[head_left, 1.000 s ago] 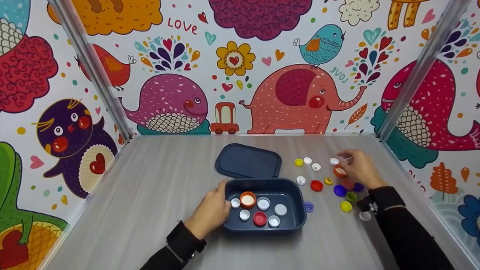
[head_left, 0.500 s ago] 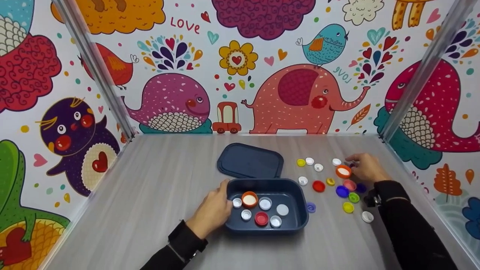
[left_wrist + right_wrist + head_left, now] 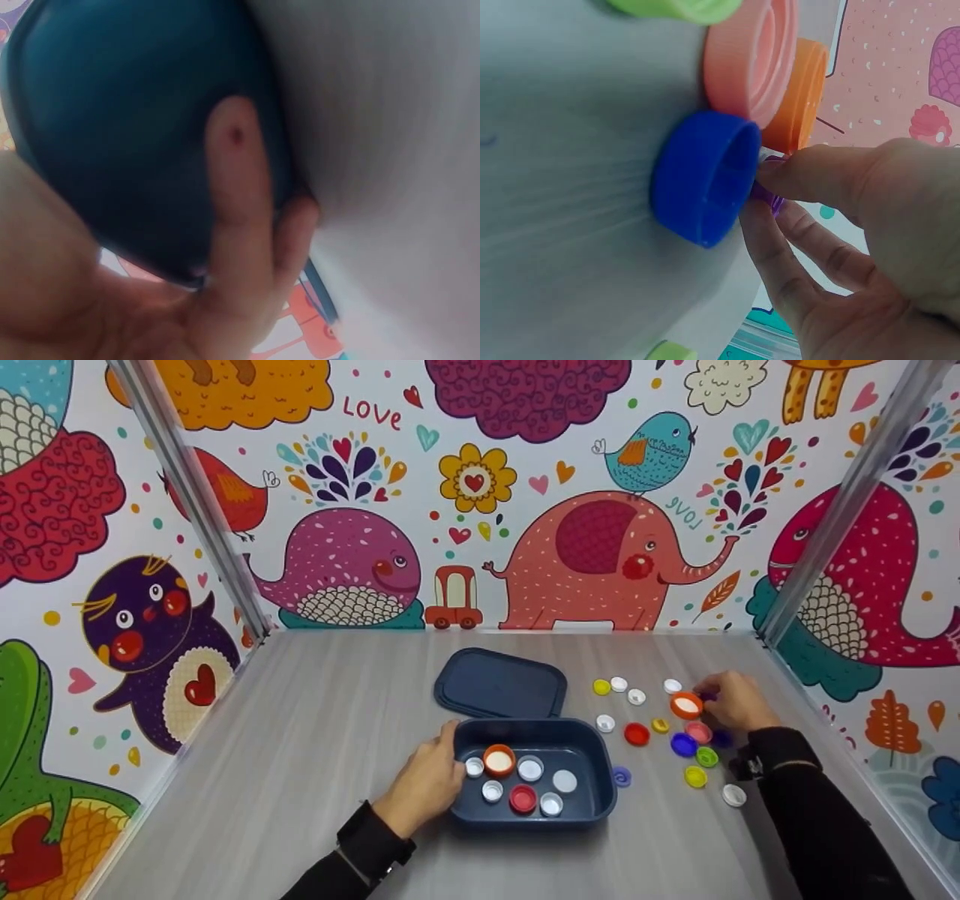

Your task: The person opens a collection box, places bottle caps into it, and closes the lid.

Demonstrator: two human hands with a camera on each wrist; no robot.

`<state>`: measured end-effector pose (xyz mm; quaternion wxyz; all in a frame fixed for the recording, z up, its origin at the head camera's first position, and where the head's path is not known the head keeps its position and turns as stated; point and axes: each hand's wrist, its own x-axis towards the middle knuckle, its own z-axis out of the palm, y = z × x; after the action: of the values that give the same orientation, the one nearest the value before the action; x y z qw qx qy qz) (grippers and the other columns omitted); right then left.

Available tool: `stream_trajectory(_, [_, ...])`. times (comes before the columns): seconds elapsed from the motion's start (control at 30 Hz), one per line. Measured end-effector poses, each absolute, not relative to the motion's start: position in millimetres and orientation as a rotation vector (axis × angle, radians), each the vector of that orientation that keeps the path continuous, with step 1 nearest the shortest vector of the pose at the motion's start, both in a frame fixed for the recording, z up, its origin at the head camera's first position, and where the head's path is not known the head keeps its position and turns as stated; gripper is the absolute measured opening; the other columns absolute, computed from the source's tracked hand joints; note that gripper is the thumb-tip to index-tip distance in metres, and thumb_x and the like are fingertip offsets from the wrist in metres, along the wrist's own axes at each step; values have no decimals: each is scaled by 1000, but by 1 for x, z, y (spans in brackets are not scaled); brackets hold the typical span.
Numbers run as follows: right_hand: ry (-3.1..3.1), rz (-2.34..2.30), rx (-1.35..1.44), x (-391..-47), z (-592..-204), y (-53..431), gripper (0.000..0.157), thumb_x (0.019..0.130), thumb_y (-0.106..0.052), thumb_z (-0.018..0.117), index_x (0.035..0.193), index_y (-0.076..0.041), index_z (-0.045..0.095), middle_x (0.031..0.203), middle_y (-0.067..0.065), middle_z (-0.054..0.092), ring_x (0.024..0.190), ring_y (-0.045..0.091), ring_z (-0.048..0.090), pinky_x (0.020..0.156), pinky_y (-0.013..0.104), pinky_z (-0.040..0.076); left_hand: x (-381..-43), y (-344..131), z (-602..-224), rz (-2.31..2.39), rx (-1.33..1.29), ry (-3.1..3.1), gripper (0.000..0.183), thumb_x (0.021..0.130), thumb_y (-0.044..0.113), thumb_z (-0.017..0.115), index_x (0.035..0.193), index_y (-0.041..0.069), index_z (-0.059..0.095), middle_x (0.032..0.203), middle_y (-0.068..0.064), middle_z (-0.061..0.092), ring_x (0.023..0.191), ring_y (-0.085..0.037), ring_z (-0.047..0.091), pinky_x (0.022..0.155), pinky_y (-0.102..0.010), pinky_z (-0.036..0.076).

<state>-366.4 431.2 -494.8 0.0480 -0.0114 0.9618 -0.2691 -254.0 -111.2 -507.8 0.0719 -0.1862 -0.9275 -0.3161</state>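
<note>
My left hand (image 3: 424, 784) holds the left end of a dark blue plastic container (image 3: 532, 822), its fingers lying along the outer wall in the left wrist view. Inside lie several bottle caps: white, a red cap (image 3: 523, 799) and an orange cap (image 3: 499, 760). My right hand (image 3: 737, 703) is among loose caps on the right of the table. Between thumb and forefinger it pinches a small purple cap (image 3: 768, 196), partly hidden by the fingers. A blue cap (image 3: 705, 180) stands close in front of the fingertips, with a pink cap (image 3: 750, 60) and an orange-rimmed cap (image 3: 686, 705) beside it.
The container's dark blue lid (image 3: 501, 682) lies behind it on the table. More loose caps are spread to the right, among them a red cap (image 3: 637, 734), a yellow cap (image 3: 695, 777) and a lilac cap (image 3: 622, 777) close to the container. Patterned walls surround the table.
My right hand has drawn back slightly right from the white and orange caps and now pinches the purple cap. The left hand stays on the container.
</note>
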Motion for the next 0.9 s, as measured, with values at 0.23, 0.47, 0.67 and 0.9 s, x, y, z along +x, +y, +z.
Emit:
stream_trajectory(0.23, [2971,-824,-35,-359,-486,423,39,106,3,72,142,15,73,133,38,78,122,53,70,118,73,57,-254,-111,-509,-956,-553,-2794,64,101,-2,65,161,-15,49,140,-38,76,120,-47,81,97,-61,67])
stream_trajectory(0.47, [2979,-840,-34,-349,-477,404,40,107,-1,74,145,11,74,136,35,78,122,49,72,113,67,62,-254,-111,-510,-954,-535,-2807,65,101,-2,66,162,-16,49,141,-38,76,121,-47,81,98,-60,68])
stream_trajectory(0.67, [3028,-842,-92,-339,-466,380,37,108,-3,75,144,8,76,133,32,80,121,49,75,109,64,66,-254,-111,-510,-952,-538,-2806,65,101,-2,65,162,-17,48,143,-40,74,124,-50,80,100,-61,67])
stream_trajectory(0.9, [3042,-888,-251,-320,-454,340,35,107,-8,80,142,0,81,131,24,81,119,42,78,103,56,70,-255,-111,-508,-951,-533,-2821,64,103,-1,64,163,-17,48,144,-40,73,124,-50,80,100,-61,67])
